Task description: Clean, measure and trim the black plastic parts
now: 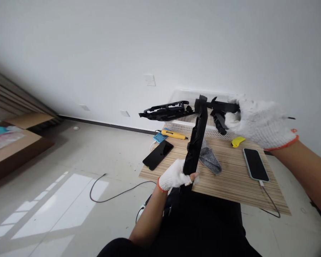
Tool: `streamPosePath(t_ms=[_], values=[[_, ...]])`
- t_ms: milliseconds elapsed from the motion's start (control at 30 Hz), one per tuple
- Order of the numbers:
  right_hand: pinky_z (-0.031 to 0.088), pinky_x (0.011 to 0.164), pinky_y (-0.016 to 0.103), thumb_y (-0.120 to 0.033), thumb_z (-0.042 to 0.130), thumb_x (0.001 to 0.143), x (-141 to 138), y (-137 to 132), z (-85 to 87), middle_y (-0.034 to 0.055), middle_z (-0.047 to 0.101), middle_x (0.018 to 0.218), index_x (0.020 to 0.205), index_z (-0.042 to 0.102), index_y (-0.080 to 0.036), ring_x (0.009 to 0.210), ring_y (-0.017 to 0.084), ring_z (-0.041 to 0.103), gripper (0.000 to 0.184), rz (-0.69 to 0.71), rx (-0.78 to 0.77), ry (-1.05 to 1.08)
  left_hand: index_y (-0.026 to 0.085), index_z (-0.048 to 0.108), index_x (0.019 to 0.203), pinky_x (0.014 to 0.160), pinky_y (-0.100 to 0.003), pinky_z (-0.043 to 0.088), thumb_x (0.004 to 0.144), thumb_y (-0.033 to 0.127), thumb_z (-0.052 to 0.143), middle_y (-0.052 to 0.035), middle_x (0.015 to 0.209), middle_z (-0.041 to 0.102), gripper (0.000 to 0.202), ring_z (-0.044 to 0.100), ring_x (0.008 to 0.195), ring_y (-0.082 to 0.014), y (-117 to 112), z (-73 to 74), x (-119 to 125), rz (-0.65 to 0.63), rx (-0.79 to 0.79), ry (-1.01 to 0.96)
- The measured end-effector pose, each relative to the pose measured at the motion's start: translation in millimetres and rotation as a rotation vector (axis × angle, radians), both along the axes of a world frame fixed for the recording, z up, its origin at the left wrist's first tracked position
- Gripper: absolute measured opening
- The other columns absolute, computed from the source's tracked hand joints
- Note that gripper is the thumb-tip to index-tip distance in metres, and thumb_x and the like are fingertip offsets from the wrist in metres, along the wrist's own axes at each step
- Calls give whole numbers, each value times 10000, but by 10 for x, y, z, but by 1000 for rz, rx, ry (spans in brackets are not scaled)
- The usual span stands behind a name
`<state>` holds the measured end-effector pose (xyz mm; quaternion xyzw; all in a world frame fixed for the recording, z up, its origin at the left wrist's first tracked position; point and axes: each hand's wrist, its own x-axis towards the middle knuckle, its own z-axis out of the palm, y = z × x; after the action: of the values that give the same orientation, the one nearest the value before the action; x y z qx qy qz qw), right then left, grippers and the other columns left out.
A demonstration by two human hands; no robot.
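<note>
I have both gloved hands raised above the small wooden table. My left hand is closed around the lower end of a long black plastic frame piece, which stands nearly upright, tilted slightly to the right at the top. My right hand is closed on the right end of a second black plastic frame piece, held roughly level. The two pieces meet at the top of the upright one. A third black piece extends to the left from that junction; I cannot tell whether it is joined to them.

On the table, below the held parts:
- a grey cloth, just beside the upright piece;
- a phone with a cable at the right;
- a dark phone at the left corner;
- a yellow-handled tool near a white basket at the far edge;
- a small yellow object under my right hand.
</note>
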<state>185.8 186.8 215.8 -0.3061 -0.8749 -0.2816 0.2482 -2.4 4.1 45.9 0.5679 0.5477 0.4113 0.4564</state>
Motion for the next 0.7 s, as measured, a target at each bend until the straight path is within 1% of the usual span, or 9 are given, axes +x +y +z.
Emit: streamPosePath(t_ms=[67, 167, 267, 333, 433, 500, 567, 700], values=[[157, 550, 303, -345, 384, 953, 70, 42, 27, 92, 621, 729, 1196, 675, -111, 542, 152, 397, 445, 2, 17, -42, 121, 693, 715, 491, -213, 391, 830, 381, 737, -20, 557, 619, 287, 518, 495, -102, 7, 32, 19, 27, -6, 17], [157, 545, 309, -333, 334, 973, 130, 79, 52, 78, 583, 687, 1124, 677, -112, 526, 143, 313, 436, -19, 53, -79, 125, 689, 713, 493, -209, 387, 825, 386, 742, -7, 541, 596, 289, 504, 490, -95, 12, 101, 50, 23, -8, 28], [152, 535, 314, -383, 318, 987, 120, 88, 67, 70, 558, 670, 963, 675, -129, 533, 134, 222, 439, -37, 29, -88, 121, 688, 707, 493, -206, 387, 837, 397, 728, -7, 532, 585, 308, 497, 491, -93, 11, 150, 68, 6, -7, 17], [151, 528, 315, -417, 311, 985, 95, 91, 69, 60, 528, 641, 849, 650, -138, 538, 129, 183, 460, -49, 11, -82, 118, 684, 707, 499, -206, 398, 836, 413, 733, -13, 548, 598, 326, 505, 498, -94, 12, 156, 70, 5, -1, 5], [141, 530, 318, -418, 299, 966, 63, 104, 54, 33, 470, 608, 767, 610, -160, 527, 120, 163, 451, -60, 21, -57, 120, 678, 706, 514, -206, 420, 828, 445, 752, -11, 562, 604, 356, 523, 513, -98, 17, 134, 67, 8, 7, 1], [132, 538, 321, -401, 297, 950, 51, 115, 40, 20, 441, 600, 742, 589, -172, 515, 115, 162, 426, -62, 11, -51, 122, 674, 705, 514, -205, 421, 828, 464, 757, -6, 552, 593, 373, 524, 515, -99, 24, 109, 64, 10, 11, 3], [129, 546, 321, -391, 292, 947, 45, 127, 30, 20, 443, 614, 755, 596, -177, 512, 113, 165, 418, -45, -32, -64, 123, 675, 709, 507, -203, 413, 828, 471, 760, -7, 544, 589, 377, 519, 512, -99, 32, 83, 61, 4, 10, 4], [133, 562, 321, -411, 303, 939, 38, 153, 33, 25, 461, 646, 788, 624, -177, 530, 113, 153, 425, -5, -99, -18, 115, 695, 729, 502, -199, 406, 839, 426, 742, -24, 580, 631, 334, 520, 511, -94, 42, 36, 43, 1, -11, 10]])
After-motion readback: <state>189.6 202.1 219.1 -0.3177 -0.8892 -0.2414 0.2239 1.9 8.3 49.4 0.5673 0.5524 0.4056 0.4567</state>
